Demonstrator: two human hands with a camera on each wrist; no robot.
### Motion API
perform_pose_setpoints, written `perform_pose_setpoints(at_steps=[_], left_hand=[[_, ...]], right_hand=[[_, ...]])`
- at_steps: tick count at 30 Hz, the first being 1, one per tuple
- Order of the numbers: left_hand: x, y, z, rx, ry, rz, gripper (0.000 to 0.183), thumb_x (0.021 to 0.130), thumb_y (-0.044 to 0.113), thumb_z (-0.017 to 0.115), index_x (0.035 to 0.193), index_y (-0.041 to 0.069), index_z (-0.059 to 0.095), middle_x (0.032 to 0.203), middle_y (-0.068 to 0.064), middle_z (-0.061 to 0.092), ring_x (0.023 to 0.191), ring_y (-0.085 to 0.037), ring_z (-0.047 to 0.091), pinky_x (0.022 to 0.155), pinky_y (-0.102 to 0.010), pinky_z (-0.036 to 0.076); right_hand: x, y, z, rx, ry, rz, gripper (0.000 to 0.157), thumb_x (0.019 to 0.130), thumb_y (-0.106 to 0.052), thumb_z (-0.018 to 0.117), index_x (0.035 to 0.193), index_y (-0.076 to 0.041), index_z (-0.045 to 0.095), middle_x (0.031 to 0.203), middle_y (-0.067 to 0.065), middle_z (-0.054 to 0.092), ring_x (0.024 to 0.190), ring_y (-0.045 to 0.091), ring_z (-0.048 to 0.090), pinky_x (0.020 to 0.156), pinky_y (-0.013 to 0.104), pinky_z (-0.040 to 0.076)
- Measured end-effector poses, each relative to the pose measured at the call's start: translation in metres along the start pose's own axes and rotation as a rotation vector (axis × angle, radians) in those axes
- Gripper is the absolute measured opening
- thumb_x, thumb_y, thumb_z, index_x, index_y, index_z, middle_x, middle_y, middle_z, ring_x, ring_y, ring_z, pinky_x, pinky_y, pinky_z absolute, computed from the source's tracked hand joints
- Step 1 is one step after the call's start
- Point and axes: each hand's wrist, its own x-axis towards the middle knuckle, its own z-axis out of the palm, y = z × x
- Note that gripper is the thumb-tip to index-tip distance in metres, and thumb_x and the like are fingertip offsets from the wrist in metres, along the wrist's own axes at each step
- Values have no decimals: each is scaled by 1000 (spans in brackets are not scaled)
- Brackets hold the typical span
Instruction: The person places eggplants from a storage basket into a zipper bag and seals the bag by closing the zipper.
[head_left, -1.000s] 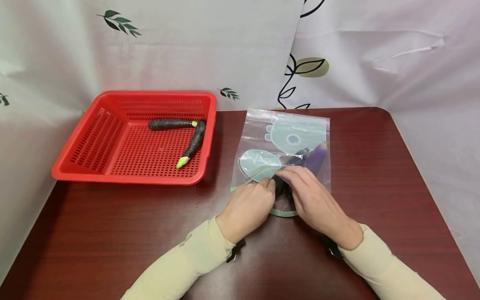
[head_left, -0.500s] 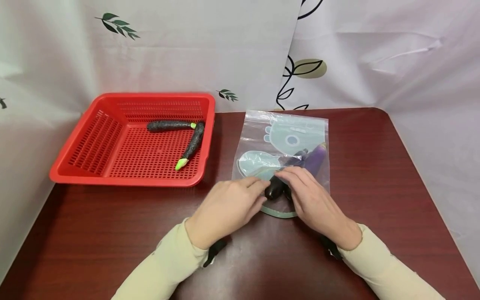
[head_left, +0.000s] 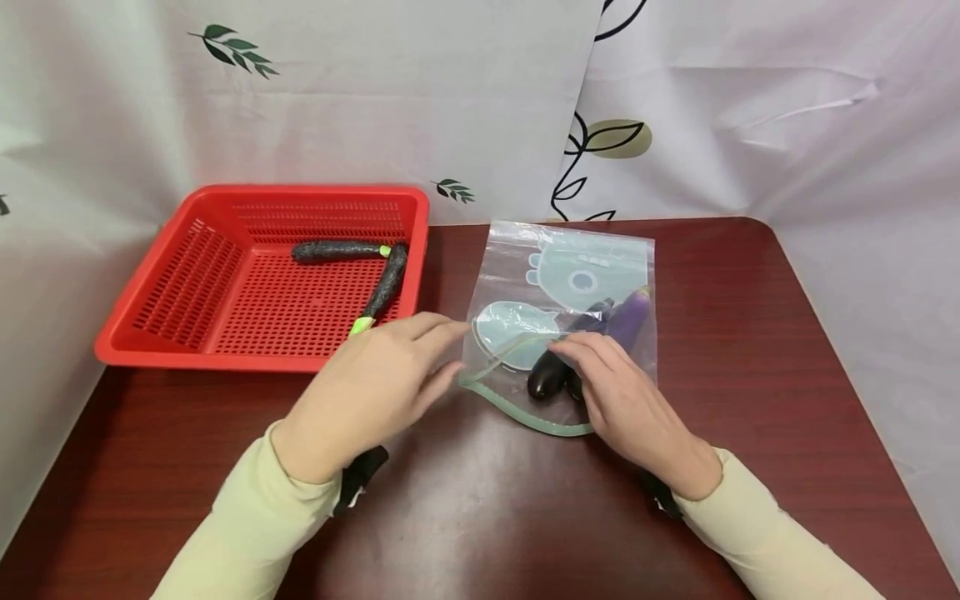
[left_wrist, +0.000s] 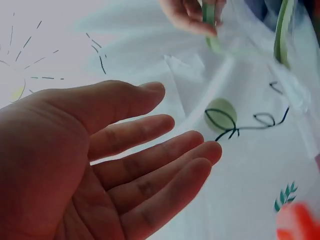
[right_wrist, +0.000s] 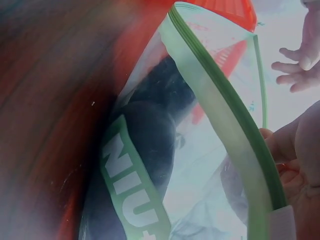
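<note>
My right hand (head_left: 630,404) pinches the green zip rim of a clear plastic zip bag (head_left: 513,242), which lies on the table. In the right wrist view the bag's mouth gapes beside the fingers. Inside lie a glossy black eggplant (head_left: 550,375) and a purple eggplant (head_left: 632,318); part of another dark one shows beside my right hand. My left hand (head_left: 367,392) holds nothing, fingers extended, above the table between the bag and the red basket (head_left: 225,360). Two long dark vegetables with bright green ends, one (head_left: 337,251) across and another (head_left: 387,285) slanted, lie in the basket.
The dark red wooden table (head_left: 750,350) runs back to a white printed curtain (head_left: 337,100). The basket stands at the back left with raised slotted walls. The table's right edge drops off beside the curtain.
My left hand has let go at the bag's mouth, straightened its fingers and moved left towards the basket. My right hand stays in place at the rim.
</note>
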Motion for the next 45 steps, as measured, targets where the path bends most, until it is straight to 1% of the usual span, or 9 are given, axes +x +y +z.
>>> perform_pose_setpoints(at_steps=[5,11,19,22,27,32,35,41,45], left_hand=[[4,-16,-14,46,-19,-16,39,88,19,77,121,1,69,111,-12,70,94,-25,70,76,-42,58],[6,-43,-27,66,-42,-58,35,87,12,76,119,-1,69,108,-15,70,96,-30,68,82,-47,56],[9,-80,-40,89,-141,-101,36,86,13,77,119,1,69,110,-15,71,101,-31,69,85,-49,54],[8,-96,-45,110,-182,-151,38,86,13,77,122,2,69,114,-17,71,104,-34,68,88,-52,53],[6,-116,-48,149,-243,-218,39,87,13,75,124,2,69,118,-20,69,106,-39,67,89,-56,50],[3,-136,-47,184,-283,-265,34,87,13,74,119,0,70,111,-20,70,95,-38,68,83,-57,52],[2,-155,-45,183,-348,-321,36,88,13,73,120,-1,68,111,-22,69,96,-39,66,84,-58,51],[2,-203,-44,112,-526,-480,52,94,19,67,138,-5,53,129,-32,58,114,-50,57,92,-64,45],[3,-226,-45,98,-565,-517,55,94,21,66,139,-6,51,130,-33,57,115,-51,56,94,-64,43]], right_hand=[[0,0,0,-5,-5,1,41,93,9,49,132,-2,57,126,8,58,119,24,53,105,33,37],[-1,0,-2,-11,-6,8,41,92,9,50,132,-1,57,126,9,57,118,24,53,105,34,37],[-2,0,0,-12,-6,14,42,92,10,50,132,-2,57,126,8,58,118,23,53,103,33,38],[-2,0,0,-10,-6,14,42,92,10,50,131,-2,57,126,8,58,118,23,53,104,33,38],[-2,0,0,-9,-10,17,42,92,10,51,132,-2,57,126,8,57,118,23,53,104,33,38],[-1,0,-1,-11,-19,24,41,93,9,48,132,-2,57,127,8,57,119,23,52,105,33,37],[-1,0,-1,-10,-19,25,41,93,9,48,132,-2,57,126,8,57,119,23,52,105,33,37],[-1,1,0,-9,-11,13,42,92,10,49,132,-2,57,126,8,57,118,23,53,104,32,38],[0,1,0,-11,-11,12,42,92,10,49,131,-2,57,125,8,57,118,23,53,104,32,38]])
